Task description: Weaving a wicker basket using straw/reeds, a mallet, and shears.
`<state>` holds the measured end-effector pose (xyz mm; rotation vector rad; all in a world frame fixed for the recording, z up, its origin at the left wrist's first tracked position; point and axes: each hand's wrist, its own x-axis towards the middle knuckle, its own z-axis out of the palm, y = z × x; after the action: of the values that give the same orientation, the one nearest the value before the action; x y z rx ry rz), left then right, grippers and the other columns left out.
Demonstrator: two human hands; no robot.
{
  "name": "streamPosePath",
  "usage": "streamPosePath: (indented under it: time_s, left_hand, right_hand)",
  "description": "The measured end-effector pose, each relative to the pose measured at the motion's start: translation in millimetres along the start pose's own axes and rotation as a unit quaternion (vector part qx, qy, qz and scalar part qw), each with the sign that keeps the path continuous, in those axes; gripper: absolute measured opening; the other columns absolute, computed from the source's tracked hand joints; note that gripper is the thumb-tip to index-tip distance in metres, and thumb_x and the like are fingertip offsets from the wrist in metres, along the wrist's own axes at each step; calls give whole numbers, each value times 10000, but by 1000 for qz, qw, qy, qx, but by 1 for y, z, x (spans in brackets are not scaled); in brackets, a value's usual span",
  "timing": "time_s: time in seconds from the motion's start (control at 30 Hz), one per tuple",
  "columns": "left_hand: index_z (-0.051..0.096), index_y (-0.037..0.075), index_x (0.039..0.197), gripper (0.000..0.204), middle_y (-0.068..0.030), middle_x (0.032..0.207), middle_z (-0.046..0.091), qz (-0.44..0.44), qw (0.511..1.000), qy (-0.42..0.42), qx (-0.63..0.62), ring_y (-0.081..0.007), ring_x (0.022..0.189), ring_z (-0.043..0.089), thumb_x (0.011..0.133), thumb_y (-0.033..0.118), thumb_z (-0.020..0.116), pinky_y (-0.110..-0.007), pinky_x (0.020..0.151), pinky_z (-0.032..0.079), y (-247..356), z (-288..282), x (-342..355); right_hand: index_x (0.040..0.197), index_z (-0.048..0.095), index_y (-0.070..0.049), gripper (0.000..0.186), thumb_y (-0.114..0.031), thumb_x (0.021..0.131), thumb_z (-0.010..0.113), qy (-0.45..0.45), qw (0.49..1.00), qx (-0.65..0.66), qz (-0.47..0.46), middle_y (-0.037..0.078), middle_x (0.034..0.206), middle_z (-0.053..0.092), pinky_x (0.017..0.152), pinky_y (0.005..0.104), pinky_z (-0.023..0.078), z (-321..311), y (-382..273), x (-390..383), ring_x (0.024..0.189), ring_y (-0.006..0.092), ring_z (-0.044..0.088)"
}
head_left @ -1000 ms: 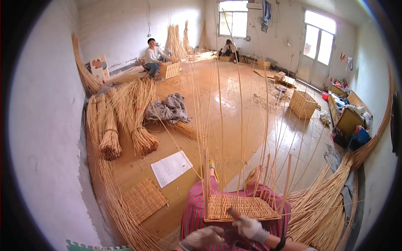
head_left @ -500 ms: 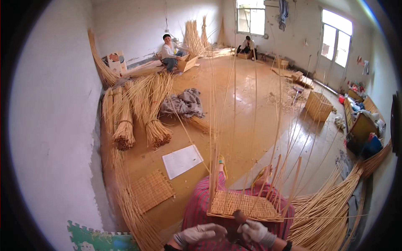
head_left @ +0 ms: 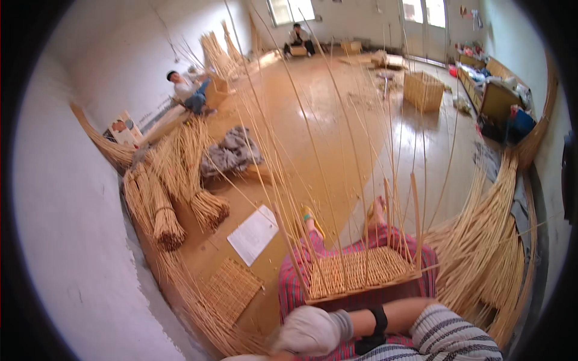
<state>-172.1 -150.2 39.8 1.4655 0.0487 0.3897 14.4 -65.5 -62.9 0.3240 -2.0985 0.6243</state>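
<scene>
A woven rattan panel (head_left: 361,269) with tall upright canes along its edges rests on my lap, over a red and blue checked cloth (head_left: 292,295). Thicker flat stakes (head_left: 416,210) stand at its corners. My right hand (head_left: 310,331), in a white work glove, reaches across to the left in front of the panel's near edge, apart from it. Its forearm wears a black band and a striped sleeve. Motion blurs the fingers, so what they hold is hidden. Of my left hand, at most a pale sliver shows at the lower edge.
Cane bundles (head_left: 168,231) and a grey cloth (head_left: 232,150) lie left. Beside them are a white sheet (head_left: 253,234) and a woven mat (head_left: 232,292). Loose canes (head_left: 481,259) spread right; a woven box (head_left: 423,91) stands beyond. Two people (head_left: 191,93) sit farther back.
My right hand has swung left and toward me, and the dark-headed tool it held is out of sight. My left glove has dropped almost out of view. The view has tilted and turned right.
</scene>
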Motion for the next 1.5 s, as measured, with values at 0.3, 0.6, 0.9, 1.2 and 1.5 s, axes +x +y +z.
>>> streamPosePath:
  time_s: [0.3,0.6,0.9,1.2,1.5]
  left_hand:
    - [691,49,1141,246,-58,999,730,-143,918,350,-120,-159,926,679,1026,259,632,-346,854,558,-300,9,41]
    - [536,14,1401,389,-166,1187,705,-117,737,494,-446,-307,1127,683,1055,190,559,-411,977,559,-385,-15,58]
    - [575,57,1392,364,-131,1099,744,-141,717,514,-451,-273,1059,711,1059,204,555,-400,939,577,-384,1,60]
    - [569,78,1392,374,-105,1095,740,-163,713,532,-426,-237,1050,709,1061,251,559,-375,939,568,-366,5,51]
    - [580,58,1329,512,-185,1144,708,-124,726,522,-431,-305,1032,703,974,414,676,-455,913,597,-345,-35,57]
  right_hand:
    - [1228,603,-97,298,-211,953,612,-132,711,179,667,36,988,661,733,347,534,73,-38,-284,869,204,643]
    - [1323,566,-146,346,-186,980,561,-317,784,6,533,63,1108,661,894,330,553,92,6,-404,1071,220,648]
    - [1230,613,-81,281,-250,1010,569,-21,676,270,685,109,1028,690,824,409,552,106,-1,-398,963,240,661]
    - [1273,643,-170,360,-247,921,622,-319,642,113,688,87,1149,702,891,380,541,86,-1,-338,1045,247,680]
    - [1220,648,-114,336,-333,1033,474,-163,633,140,744,75,1058,716,902,343,543,92,1,-370,989,213,695]
